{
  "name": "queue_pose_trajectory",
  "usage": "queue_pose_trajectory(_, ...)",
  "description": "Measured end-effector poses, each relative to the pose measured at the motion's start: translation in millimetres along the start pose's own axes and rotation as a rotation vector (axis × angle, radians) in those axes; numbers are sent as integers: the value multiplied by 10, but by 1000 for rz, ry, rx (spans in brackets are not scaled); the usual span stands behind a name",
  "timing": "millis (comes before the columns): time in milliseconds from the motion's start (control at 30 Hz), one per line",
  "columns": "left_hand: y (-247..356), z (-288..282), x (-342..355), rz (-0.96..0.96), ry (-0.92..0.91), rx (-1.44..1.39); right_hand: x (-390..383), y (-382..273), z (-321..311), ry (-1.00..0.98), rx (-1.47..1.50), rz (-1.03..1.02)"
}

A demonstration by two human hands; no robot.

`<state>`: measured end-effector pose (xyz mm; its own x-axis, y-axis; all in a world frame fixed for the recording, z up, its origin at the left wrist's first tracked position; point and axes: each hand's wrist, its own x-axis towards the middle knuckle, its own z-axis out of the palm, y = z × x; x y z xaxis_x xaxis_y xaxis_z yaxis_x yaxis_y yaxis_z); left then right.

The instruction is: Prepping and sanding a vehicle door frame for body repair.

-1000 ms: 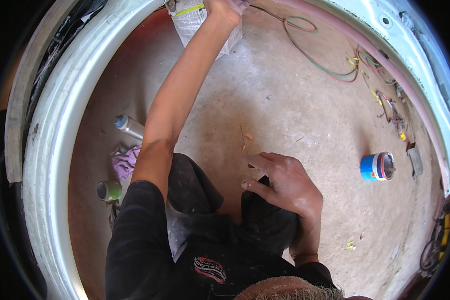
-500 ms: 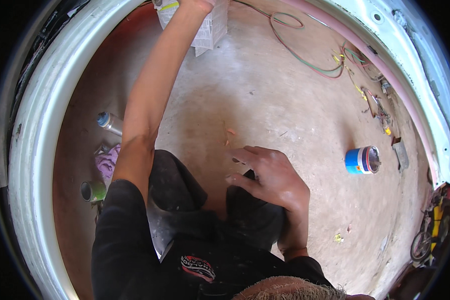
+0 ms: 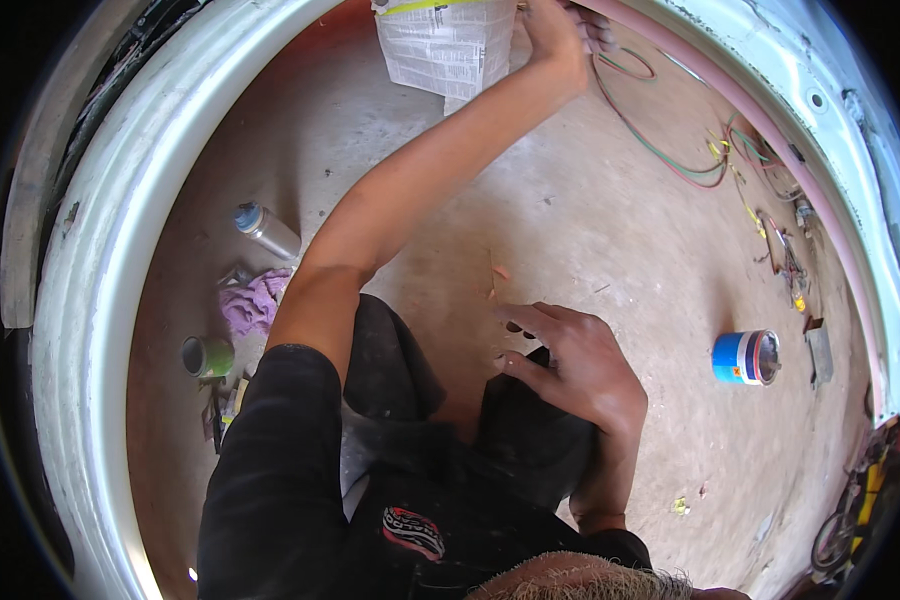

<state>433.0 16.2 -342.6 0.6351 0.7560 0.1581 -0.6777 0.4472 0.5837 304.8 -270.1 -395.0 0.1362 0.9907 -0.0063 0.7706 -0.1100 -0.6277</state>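
My left arm reaches to the top of the view. There my left hand (image 3: 558,38) is against or close beside the pink inner edge (image 3: 642,32) of a pale car-body panel (image 3: 815,70). Its fingers show in part, stretched to the right and apart, dusted grey; I see nothing held in them. My right hand (image 3: 585,368) hovers by or rests on my right knee (image 3: 530,425), dusty, with thumb and fingers loosely bent and apart, holding nothing. Left of my left hand is a box-like form covered in newspaper (image 3: 445,50), with yellow-green tape (image 3: 410,8) along its top.
The pale frame (image 3: 100,300) curves around on the left. On the floor are a spray bottle (image 3: 267,230), a purple cloth (image 3: 255,302), a green can (image 3: 208,357), a blue-and-white can (image 3: 745,358), a looping hose (image 3: 670,165) and a grey flat piece (image 3: 820,352).
My left hand has swung right along the top, away from the newspaper-covered form to the pink edge. The view has shifted slightly; my right hand keeps its pose.
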Motion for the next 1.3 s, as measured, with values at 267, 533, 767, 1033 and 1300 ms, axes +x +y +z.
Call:
queue_pose_trajectory(267,105,-175,252,147,9,61,15,-14,-10,3,25,32)
queue_pose_trajectory(533,823,-908,1011,171,67,-119,-74,-65,4,21,-13,7)
queue_pose_trajectory(767,908,-668,693,218,115,24,-75,41,32,-2,-57,-57)
queue_pose_trajectory(1033,-136,214,-365,161,-115,291,-100,157,114,51,-83,-22)
queue_pose_trajectory(1300,-404,219,-683,26,-709,633,-141,127,118,-38,-124,-8)
